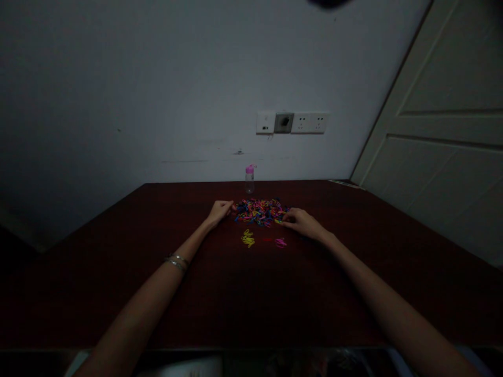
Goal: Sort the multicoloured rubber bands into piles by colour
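Observation:
A loose heap of small multicoloured rubber bands (259, 211) lies on the dark red table (251, 293). At its left edge rests my left hand (220, 210), its fingers curled together; whatever they might hold is too small to make out. On the opposite side, my right hand (301, 221) has thumb and fingers pinched at a yellow rubber band (277, 221) by the heap's lower right edge. Nearer to me are two separate groups: several yellow rubber bands (247, 239) on the left and a few pink rubber bands (280, 242) on the right.
Behind the heap a clear bottle with a pink lid (249, 180) stands upright near the wall. Sockets (310, 123) are set in the wall above. A pale panelled door (440, 131) borders the right side. Under the table's front edge are blurred items. The light is dim.

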Action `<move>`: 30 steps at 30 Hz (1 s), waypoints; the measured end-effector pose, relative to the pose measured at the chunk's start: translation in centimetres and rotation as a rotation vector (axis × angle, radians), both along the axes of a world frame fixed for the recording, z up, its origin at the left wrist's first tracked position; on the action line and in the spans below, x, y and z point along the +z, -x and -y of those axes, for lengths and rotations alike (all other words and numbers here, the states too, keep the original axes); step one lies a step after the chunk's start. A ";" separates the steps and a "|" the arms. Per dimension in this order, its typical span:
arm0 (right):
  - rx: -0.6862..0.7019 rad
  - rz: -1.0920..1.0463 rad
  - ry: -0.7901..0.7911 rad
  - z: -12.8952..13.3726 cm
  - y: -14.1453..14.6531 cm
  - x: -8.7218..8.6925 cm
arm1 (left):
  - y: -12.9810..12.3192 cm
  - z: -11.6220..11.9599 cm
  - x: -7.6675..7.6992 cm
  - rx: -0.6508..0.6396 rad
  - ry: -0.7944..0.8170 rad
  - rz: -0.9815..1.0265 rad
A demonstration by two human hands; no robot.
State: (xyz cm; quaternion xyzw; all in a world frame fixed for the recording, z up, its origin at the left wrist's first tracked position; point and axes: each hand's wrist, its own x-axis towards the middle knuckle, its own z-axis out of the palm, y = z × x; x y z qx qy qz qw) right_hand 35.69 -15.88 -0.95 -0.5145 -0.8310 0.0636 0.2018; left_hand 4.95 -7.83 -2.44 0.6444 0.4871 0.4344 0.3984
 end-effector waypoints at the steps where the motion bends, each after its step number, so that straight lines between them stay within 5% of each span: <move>1: 0.006 0.007 -0.008 0.0 0.0 0.0 | 0.0 0.1 0.0 -0.004 -0.002 0.004; 8: -0.006 -0.015 -0.029 0.0 -0.5 0.2 | -0.2 0.8 0.6 -0.002 0.005 0.003; 14: -0.027 -0.255 0.050 -0.5 -1.1 0.3 | -0.2 0.5 0.4 0.002 0.002 -0.019; 18: -0.052 -0.385 0.208 -0.3 -2.4 1.4 | -0.1 0.4 0.3 -0.005 -0.014 -0.021; 24: 0.065 -0.245 0.572 0.6 -5.5 3.1 | 0.0 0.2 0.2 -0.015 -0.013 -0.023; 30: 0.084 -0.182 0.725 0.8 -6.7 2.9 | 0.1 -0.7 0.1 0.033 0.010 -0.032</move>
